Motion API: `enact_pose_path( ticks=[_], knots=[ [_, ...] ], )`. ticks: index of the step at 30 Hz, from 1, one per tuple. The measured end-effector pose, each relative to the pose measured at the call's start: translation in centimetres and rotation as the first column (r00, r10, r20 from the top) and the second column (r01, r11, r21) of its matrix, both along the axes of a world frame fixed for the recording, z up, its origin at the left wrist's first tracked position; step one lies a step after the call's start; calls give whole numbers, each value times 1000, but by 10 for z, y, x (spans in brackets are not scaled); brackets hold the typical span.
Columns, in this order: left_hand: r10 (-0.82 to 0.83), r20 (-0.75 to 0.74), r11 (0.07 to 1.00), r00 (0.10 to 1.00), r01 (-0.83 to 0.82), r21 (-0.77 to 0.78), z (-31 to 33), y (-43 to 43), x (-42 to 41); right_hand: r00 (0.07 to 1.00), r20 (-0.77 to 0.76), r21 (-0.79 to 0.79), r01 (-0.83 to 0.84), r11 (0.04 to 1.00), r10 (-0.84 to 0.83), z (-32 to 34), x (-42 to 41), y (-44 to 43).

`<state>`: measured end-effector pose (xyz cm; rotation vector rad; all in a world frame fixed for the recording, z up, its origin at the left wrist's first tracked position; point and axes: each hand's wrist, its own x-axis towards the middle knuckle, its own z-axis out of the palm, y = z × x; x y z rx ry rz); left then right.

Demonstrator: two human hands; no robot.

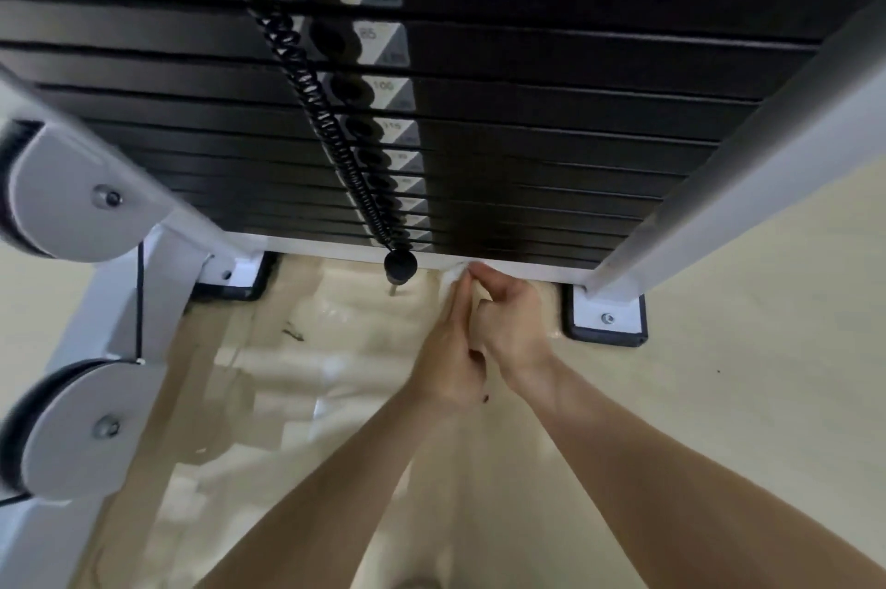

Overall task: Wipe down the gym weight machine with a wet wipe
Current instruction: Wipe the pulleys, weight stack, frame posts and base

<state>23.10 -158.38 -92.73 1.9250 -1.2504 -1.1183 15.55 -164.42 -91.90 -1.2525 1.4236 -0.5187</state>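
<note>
The weight machine's black plate stack [527,147] fills the upper view, and its white base bar [335,253] runs below the lowest plate. Both my hands meet at that bar, right of the middle. My right hand [515,320] is curled, and its fingertips pinch a white wet wipe [450,284] against the bar's lower edge. My left hand [448,349] lies beside it with straight fingers touching the wipe. Most of the wipe is hidden behind the hands.
A coiled black cord [307,75] with the selector pin's knob [399,265] hangs just left of my hands. White uprights [748,176] stand on black feet [606,320] at both sides. Two grey pulley covers [72,200] are at the left. The floor [719,397] is beige.
</note>
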Motion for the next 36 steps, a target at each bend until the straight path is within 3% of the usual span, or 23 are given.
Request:
enact_pose_path(
  ticks=[2,5,8,13,17,19,22,24,26,29,31,33,34,35,36],
  knots=[
    [-37,89,999,995,40,-26,-3,13,15,998,42,41,47,998,-48,2,13,1],
    [9,10,1000,1000,-9,-2,-6,34,31,965,70,74,247,966,-252,8,4,-3],
    [139,-102,990,985,-136,37,-6,46,40,850,162,198,470,860,-502,13,-11,-3],
    [322,-262,943,910,-331,7,6,39,47,892,172,243,372,896,-418,14,43,4],
    [465,-286,863,838,-501,-62,29,47,53,866,62,192,477,858,-496,21,27,15],
    [493,-261,837,830,-534,-117,41,51,61,913,36,194,391,900,-405,34,19,33],
    [475,-191,847,859,-505,-165,55,52,73,966,213,227,99,969,-148,58,43,59],
    [495,-343,824,799,-556,-106,60,54,85,926,373,232,-40,972,-51,68,71,66],
    [582,-414,738,700,-668,-94,63,59,105,877,479,254,-116,960,-21,77,97,70],
    [760,-270,534,592,-804,-260,84,71,140,870,491,265,-195,944,42,90,124,78],
    [813,-125,455,569,-754,-473,110,73,162,873,478,245,-237,940,95,97,138,79],
    [797,132,489,590,-501,-714,132,69,188,856,494,214,-289,933,152,106,153,76],
    [780,310,528,544,-306,-792,139,66,201,840,511,201,-321,925,181,113,162,76],
    [766,471,580,437,-154,-800,141,64,215,824,527,192,-356,915,210,119,171,76],
    [755,564,624,334,-104,-774,144,62,230,805,544,185,-391,902,237,126,182,78]
  ],
)
